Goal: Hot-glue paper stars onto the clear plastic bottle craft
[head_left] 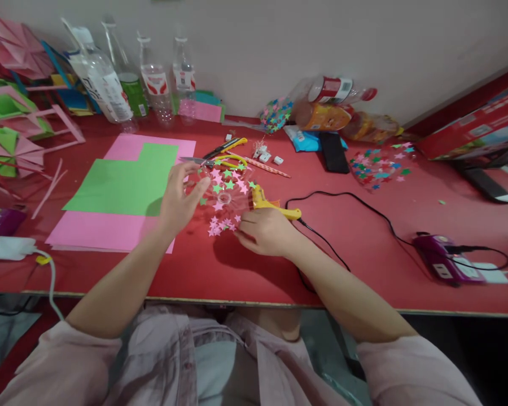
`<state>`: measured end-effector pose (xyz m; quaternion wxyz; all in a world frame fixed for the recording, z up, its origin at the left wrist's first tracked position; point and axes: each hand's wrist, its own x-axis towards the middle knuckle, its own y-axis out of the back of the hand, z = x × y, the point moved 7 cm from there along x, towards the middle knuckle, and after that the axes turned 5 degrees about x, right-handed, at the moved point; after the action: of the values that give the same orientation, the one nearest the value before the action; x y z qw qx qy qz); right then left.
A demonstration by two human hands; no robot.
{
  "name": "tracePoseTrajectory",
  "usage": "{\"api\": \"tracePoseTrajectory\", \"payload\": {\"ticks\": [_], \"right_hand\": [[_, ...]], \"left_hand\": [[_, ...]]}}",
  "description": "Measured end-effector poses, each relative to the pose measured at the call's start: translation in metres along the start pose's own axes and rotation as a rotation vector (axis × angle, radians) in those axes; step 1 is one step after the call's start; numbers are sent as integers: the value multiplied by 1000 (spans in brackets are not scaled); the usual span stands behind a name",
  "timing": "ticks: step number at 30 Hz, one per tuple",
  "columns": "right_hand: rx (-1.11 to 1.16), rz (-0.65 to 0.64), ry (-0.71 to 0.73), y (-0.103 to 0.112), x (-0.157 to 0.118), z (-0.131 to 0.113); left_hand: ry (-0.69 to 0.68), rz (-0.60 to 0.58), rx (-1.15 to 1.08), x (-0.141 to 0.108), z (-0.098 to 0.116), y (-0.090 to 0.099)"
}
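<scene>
A clear plastic piece [224,197], dotted with pink and green paper stars, is at the middle of the red table. My left hand [181,194] is at its left edge, thumb and fingers curved apart around that side. By the small pile of pink stars [220,226], my right hand [266,231] has its fingers drawn together; whatever they may hold is too small to make out. Just behind my right hand lies a yellow glue gun [275,206] with a black cord. Scissors with yellow handles [232,160] lie behind the plastic piece.
Green paper [122,180] and pink paper [97,230] lie at the left. Clear bottles [156,84] line the wall. A phone [334,152], star-covered plastic [381,164] and a purple power strip [444,259] are at the right. Paper shapes [17,107] stand far left.
</scene>
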<state>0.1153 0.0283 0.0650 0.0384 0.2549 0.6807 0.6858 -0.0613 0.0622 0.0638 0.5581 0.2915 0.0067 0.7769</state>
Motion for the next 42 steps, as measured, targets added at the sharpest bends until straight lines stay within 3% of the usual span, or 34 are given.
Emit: {"api": "tracePoseTrajectory", "payload": {"ticks": [4, 9, 14, 26, 39, 42], "right_hand": [[-85, -205, -260, -30, -8, 21], [-104, -229, -395, -39, -10, 23], [-107, -223, -493, -40, -8, 26], [-72, -236, -467, -41, -9, 28], [-60, -110, -382, -34, -9, 21], [-50, -46, -304, -23, -10, 14]], "left_hand": [[-153, 157, -3, -3, 25, 19], [-343, 89, 9, -15, 54, 16], [-469, 50, 156, -26, 69, 7], [-516, -11, 112, -32, 75, 4], [-582, -67, 130, -37, 83, -4], [-572, -97, 127, -39, 84, -5]]}}
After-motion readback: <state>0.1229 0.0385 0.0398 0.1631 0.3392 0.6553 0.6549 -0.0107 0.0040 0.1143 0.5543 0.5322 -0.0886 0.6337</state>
